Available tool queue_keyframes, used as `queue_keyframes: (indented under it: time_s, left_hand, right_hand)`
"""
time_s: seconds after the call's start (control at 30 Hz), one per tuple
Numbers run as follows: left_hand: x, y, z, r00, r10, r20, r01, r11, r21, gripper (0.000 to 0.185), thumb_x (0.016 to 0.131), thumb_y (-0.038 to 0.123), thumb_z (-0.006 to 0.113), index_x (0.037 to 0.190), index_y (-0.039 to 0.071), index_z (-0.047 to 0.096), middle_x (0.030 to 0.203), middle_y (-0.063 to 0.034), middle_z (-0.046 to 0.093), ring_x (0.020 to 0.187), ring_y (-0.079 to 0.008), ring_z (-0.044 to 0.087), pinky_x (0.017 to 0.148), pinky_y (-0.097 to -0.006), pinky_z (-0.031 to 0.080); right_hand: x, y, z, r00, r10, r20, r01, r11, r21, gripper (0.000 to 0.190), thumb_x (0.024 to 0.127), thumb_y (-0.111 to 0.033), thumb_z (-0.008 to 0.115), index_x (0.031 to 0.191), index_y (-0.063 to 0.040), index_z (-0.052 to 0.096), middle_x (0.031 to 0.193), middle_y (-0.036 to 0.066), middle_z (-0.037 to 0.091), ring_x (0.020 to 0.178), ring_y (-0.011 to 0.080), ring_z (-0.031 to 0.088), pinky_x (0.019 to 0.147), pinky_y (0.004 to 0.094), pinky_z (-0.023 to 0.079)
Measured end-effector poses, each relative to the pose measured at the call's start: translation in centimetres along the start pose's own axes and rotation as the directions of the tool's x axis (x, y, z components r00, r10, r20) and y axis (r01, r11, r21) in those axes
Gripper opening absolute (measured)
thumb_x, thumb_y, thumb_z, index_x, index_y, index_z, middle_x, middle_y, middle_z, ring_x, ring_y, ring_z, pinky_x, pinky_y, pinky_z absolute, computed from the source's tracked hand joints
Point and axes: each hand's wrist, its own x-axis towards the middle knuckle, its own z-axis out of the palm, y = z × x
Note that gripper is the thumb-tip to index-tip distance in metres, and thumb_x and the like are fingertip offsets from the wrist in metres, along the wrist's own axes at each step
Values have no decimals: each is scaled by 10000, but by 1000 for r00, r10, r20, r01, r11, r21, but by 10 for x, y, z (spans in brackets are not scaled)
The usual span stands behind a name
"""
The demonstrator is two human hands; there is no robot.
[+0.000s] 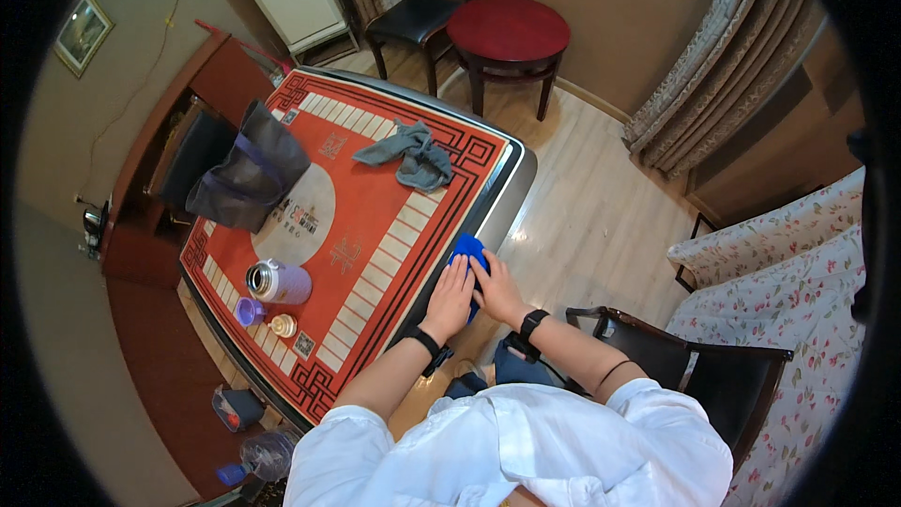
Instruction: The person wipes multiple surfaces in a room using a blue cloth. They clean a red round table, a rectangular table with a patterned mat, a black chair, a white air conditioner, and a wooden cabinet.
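Observation:
A blue cloth (467, 246) lies folded against the near right edge of a mahjong table (517, 167). My left hand (450, 298) rests on it with the fingers stretched out and close together. Right beside it, my right hand (500, 289) presses the same cloth, its fingers bent over the table's rim. Both palms face down, so the part of the cloth beneath them is hidden. On the red patterned mat (366, 218), a crumpled grey cloth (412, 155) sits toward the far right corner, apart from both hands.
On the mat stand a dark bag (246, 169), an uncapped lilac vacuum flask (281, 282), a purple cup (250, 311) and a cream stopper (283, 326). A black chair (725, 373) is close at my right. Beyond the table are a round red side table (510, 28) and another chair (415, 20).

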Motion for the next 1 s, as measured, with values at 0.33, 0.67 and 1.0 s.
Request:
queue_keyframes:
  time_s: [0.33,0.67,1.0]
  left_hand:
    - [155,-7,31,999,-40,33,38,997,74,625,825,114,535,1397,-33,332,1489,-238,259,1412,-346,208,1153,-430,185]
    - [124,18,20,986,-127,110,115,987,112,605,852,131,511,1397,-55,325,1488,-259,249,1407,-365,218,1150,-441,189]
    - [227,19,40,998,-69,-4,68,966,251,571,851,156,474,1356,-90,372,1444,-253,338,1393,-347,257,1155,-445,148]
  right_hand:
    - [92,104,-48,994,105,-36,-105,994,16,734,715,-94,676,1389,-89,386,1441,230,281,1198,444,381,1033,476,355]
    - [69,105,-35,1000,-16,17,13,984,177,685,775,-171,615,1397,-45,358,1485,270,180,1279,502,251,1080,547,244]
    - [125,172,-70,999,39,-11,-35,965,261,586,860,-117,544,1407,-31,353,1492,255,202,1318,464,261,1099,487,248]
